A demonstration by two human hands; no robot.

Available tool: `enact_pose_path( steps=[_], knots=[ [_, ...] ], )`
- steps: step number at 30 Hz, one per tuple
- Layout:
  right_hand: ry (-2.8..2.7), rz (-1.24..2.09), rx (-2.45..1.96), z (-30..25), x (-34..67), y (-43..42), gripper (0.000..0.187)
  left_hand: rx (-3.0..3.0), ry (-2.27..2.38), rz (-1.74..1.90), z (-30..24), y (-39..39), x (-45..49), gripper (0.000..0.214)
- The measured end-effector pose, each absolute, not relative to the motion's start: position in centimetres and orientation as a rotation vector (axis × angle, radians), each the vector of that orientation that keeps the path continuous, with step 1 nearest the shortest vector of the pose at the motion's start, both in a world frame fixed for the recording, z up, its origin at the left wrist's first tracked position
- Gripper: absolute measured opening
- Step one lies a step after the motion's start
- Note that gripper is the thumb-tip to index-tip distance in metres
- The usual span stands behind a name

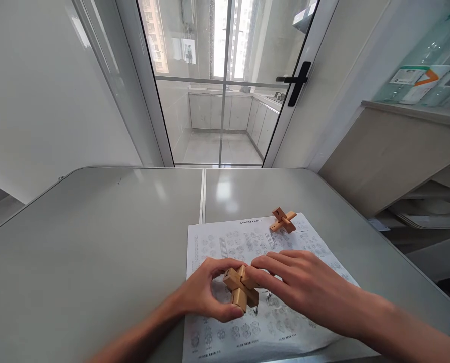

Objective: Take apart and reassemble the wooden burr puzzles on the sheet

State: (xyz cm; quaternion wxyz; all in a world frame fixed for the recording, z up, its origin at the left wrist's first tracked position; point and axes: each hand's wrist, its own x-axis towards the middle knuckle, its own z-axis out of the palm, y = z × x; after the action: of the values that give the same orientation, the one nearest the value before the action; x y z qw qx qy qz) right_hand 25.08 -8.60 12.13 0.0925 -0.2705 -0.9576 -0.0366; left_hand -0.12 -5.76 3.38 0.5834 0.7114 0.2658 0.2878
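Observation:
A light wooden burr puzzle, several notched bars crossing one another, is between my hands above the paper sheet. My left hand grips it from the left, thumb at the near end and fingers curled round the far side. From the right, my right hand reaches over with its index fingertip at the upper right bar; its thumb is hidden beneath. Loosely joined wooden pieces form another cross on the sheet's far right part. Printed rows of small diagrams cover the paper sheet, partly hidden by my hands.
All this is on a grey table with a seam running away from me. Beyond its far edge stands a glass door with a black handle. Plastic bottles stand on a shelf at the right.

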Motion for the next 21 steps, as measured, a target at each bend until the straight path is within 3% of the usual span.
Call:
enact_pose_path(
  steps=[13, 21],
  knots=[
    [-2.807, -0.144, -0.722, 12.1, 25.1, -8.5, 0.03, 1.527, 0.448, 0.502, 4.1, -4.9, 0.1, 0.053],
    [-2.782, 0.068, -0.823, 11.6, 25.0, -8.6, 0.032, 1.479, 0.418, 0.478, 3.7, -4.7, -0.2, 0.055]
  ],
)
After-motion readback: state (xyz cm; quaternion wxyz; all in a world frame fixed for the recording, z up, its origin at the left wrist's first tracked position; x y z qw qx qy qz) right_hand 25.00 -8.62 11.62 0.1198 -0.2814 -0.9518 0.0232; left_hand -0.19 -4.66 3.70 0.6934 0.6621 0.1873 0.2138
